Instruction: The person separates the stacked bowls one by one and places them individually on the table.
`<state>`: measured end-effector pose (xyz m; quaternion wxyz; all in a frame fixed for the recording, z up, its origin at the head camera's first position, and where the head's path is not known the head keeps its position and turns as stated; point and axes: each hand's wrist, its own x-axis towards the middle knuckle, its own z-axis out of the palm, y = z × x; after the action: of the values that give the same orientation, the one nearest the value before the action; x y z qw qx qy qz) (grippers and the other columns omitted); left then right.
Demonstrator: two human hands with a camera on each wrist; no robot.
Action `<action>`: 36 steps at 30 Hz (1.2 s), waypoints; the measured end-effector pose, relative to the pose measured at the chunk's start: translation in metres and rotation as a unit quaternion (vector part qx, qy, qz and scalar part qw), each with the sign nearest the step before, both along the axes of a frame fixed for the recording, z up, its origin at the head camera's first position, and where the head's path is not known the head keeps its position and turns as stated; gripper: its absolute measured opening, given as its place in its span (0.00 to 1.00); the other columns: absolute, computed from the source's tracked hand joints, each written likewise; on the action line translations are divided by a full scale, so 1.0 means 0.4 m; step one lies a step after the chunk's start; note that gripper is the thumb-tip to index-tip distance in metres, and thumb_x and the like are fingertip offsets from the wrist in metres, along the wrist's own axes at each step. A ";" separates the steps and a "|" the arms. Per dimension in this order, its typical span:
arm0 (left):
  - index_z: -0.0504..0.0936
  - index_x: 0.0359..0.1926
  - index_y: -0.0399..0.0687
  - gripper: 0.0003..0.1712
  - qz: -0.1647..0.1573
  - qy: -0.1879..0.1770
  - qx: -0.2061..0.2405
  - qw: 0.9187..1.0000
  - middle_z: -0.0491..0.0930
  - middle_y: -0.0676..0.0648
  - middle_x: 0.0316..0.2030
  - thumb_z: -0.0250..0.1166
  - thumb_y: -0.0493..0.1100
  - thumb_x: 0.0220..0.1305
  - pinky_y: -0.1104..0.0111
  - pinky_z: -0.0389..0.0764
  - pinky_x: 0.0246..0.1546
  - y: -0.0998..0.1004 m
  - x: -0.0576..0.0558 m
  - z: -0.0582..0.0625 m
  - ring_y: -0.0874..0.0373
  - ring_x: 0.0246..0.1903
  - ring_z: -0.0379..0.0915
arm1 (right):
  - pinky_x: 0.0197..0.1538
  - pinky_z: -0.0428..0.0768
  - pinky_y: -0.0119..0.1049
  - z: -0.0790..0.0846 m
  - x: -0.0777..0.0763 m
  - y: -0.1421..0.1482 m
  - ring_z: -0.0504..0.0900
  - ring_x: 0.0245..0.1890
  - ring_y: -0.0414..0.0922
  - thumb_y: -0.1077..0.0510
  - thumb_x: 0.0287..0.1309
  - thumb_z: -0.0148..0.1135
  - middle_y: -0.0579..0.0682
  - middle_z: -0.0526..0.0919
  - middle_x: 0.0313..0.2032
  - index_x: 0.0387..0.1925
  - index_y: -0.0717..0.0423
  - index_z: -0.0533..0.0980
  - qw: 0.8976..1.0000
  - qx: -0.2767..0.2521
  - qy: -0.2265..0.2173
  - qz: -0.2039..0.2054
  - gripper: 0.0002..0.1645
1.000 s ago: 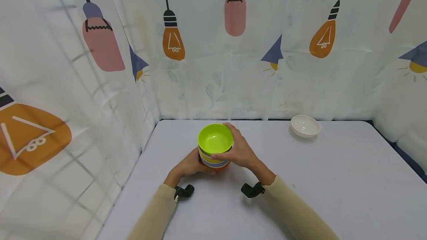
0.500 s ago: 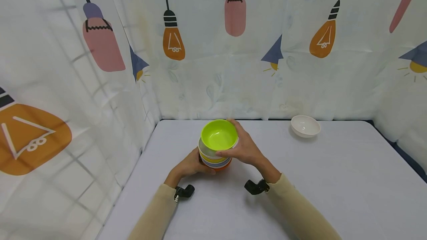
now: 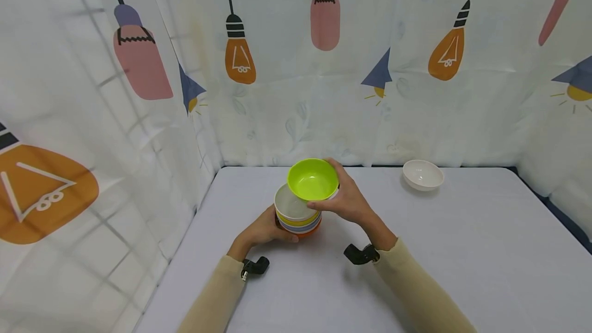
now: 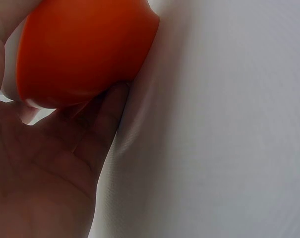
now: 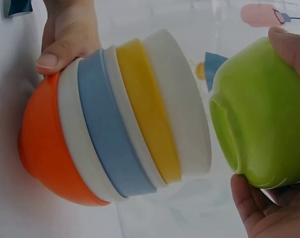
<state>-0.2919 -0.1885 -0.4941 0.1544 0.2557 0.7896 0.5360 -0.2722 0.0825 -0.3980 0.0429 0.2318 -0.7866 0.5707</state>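
Note:
A green bowl (image 3: 313, 180) is lifted clear of a stack of nested bowls; my right hand (image 3: 348, 197) grips it by its side, thumb and fingers on opposite edges. In the right wrist view the green bowl (image 5: 266, 114) stands apart from the stack. Below it, the stack has a white bowl (image 5: 177, 104) on top, then yellow, white, blue and white ones, with an orange bowl (image 5: 45, 144) at the bottom. My left hand (image 3: 262, 229) holds the stack's lower left side, its fingers curved round the orange bowl (image 4: 85, 49) low by the table.
A white bowl (image 3: 423, 175) sits alone near the back right of the white table (image 3: 444, 261). Behind and to the left hangs a curtain (image 3: 296, 112) printed with lamps. Each wrist carries a black camera mount (image 3: 362, 254).
My right hand has raised the green bowl off the stack and moved it up and to the right, uncovering the white bowl beneath. The left hand has stayed in place.

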 end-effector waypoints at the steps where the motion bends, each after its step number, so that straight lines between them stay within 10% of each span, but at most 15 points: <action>1: 0.62 0.72 0.62 0.57 0.000 0.001 0.001 1.000 0.75 0.53 0.64 0.86 0.42 0.44 0.50 0.65 0.72 0.000 0.000 0.000 0.54 0.66 0.71 | 0.61 0.81 0.51 0.002 -0.001 0.003 0.77 0.60 0.53 0.53 0.43 0.85 0.51 0.73 0.65 0.77 0.48 0.55 1.000 -0.001 -0.001 -0.002 0.65; 36: 0.57 0.76 0.67 0.65 0.016 -0.002 0.014 1.000 0.70 0.55 0.69 0.87 0.41 0.41 0.51 0.60 0.74 0.006 0.005 0.006 0.54 0.71 0.65 | 0.65 0.77 0.55 -0.017 -0.090 0.154 0.71 0.65 0.56 0.51 0.47 0.83 0.55 0.67 0.70 0.78 0.51 0.51 0.994 -0.010 -0.044 -0.104 0.66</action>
<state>-0.2897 -0.1859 -0.4917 0.1439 0.2439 0.7855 0.5503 -0.3082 0.1440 -0.4049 0.0698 0.1227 -0.8016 0.5810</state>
